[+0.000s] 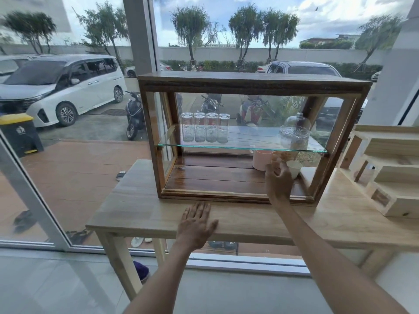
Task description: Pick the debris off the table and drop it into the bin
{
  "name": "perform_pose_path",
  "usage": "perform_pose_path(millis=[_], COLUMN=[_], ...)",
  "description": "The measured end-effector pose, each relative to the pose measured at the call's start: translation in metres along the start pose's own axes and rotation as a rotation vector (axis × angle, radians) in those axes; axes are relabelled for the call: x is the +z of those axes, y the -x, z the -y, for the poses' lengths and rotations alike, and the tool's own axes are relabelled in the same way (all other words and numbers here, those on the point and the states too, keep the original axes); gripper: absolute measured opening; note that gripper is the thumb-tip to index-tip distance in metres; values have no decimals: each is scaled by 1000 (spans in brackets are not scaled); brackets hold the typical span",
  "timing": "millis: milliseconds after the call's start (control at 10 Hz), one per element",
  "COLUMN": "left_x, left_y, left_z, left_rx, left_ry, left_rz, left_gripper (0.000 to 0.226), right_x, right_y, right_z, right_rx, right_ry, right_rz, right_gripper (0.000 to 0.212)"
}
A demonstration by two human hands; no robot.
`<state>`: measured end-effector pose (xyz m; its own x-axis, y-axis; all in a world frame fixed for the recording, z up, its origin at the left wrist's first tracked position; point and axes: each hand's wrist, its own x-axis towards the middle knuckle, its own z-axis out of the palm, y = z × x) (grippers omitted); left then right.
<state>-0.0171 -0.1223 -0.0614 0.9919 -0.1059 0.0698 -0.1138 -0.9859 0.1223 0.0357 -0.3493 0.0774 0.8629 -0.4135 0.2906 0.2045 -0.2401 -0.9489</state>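
A light wooden table point(140, 214) stands against a big window. On it sits a dark wooden display cabinet point(251, 83) with glass sides. My left hand point(196, 220) lies flat, palm down, on the table's front edge, fingers apart, holding nothing. My right hand point(278, 180) reaches into the cabinet's lower level with fingers spread, just in front of a pink mug point(260, 160) and a small white paper cup point(294, 168). It grips nothing. No loose debris shows on the tabletop. No bin shows indoors.
A glass shelf point(244, 147) in the cabinet carries several upturned glasses point(205, 128) and a domed glass jar point(294, 132). A pale wooden stepped rack point(390, 171) fills the table's right end. Outside the window stand cars, scooters and a yellow-lidded bin point(19, 134).
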Motion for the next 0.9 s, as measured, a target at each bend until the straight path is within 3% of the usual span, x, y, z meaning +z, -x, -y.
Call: perform_pose_path(millis=[600, 900], left_x=[1, -2], left_y=[1, 3], left_z=[0, 0], left_rx=[3, 12], left_ry=[-17, -7], left_rz=[-21, -18], left_gripper=[71, 73], right_x=[39, 3], right_y=[29, 19], right_z=[2, -9], right_rx=[-25, -106], right_ry=[10, 30], right_rz=[212, 516], right_gripper=[46, 56])
